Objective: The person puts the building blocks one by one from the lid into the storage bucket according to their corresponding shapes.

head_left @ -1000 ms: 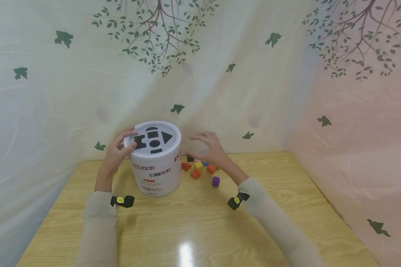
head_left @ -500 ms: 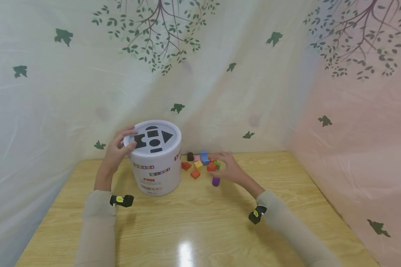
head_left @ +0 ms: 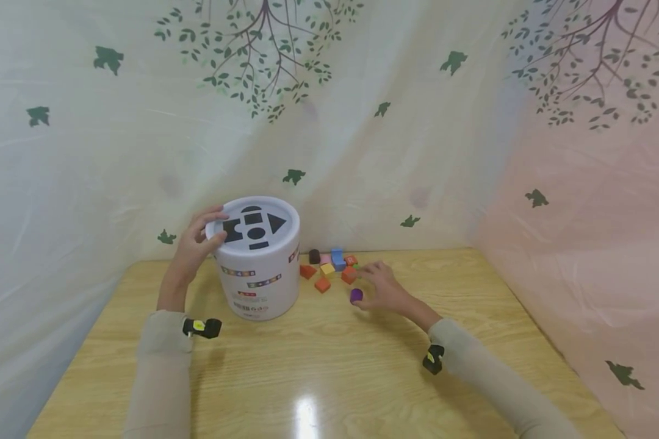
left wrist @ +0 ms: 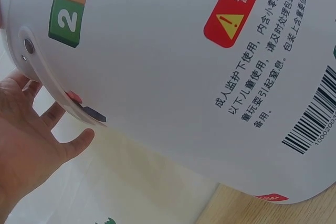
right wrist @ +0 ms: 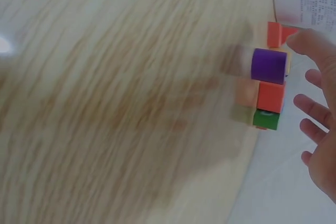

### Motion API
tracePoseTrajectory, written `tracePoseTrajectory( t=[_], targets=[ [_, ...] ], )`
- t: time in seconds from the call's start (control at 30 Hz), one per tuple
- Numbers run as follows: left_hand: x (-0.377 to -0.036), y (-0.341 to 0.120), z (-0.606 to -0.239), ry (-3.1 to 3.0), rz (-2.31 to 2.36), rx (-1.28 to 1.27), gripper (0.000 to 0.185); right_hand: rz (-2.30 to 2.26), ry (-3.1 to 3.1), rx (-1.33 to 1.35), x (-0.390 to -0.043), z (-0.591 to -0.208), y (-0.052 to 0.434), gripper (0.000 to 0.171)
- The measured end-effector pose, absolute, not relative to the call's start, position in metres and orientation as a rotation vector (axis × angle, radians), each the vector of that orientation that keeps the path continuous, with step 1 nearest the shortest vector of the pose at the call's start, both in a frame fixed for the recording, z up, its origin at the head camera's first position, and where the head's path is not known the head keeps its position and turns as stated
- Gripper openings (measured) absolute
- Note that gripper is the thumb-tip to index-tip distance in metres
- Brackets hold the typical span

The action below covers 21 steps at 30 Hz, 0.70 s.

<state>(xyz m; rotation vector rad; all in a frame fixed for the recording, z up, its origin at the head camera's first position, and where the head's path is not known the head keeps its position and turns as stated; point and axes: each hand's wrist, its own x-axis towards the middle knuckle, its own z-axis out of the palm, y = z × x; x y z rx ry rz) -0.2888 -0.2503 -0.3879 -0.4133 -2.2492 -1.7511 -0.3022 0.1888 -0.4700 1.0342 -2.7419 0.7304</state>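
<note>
Ideally, the right hand [head_left: 385,290], fingers parted, contact unclear, should pinch the purple cylinder [head_left: 356,296] squarely; the left hand [head_left: 191,247], spread on the bucket [head_left: 269,265], steadies it.

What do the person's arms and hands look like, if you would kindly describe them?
The plain pale-beige fabric left sleeve and matching right sleeve end before the hands. At each cuff sits a small black wrist device with a yellow patch. The left hand and right hand wear no gloves; no cables show.
</note>
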Motion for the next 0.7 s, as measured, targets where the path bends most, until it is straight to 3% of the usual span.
tracePoseTrajectory(
  t=[0.4, 0.7],
  targets=[
    [-0.290, -0.250, -0.388, -2.246, -1.742, -0.412, 0.048, 0.586, -2.749, 1.052, -0.307, -0.480, 0.193, 0.050],
    [-0.291, -0.252, -0.390, -2.242, -1.755, -0.420, 0.049, 0.577, -2.777, 1.004, -0.310, -0.484, 0.191, 0.034]
  ],
)
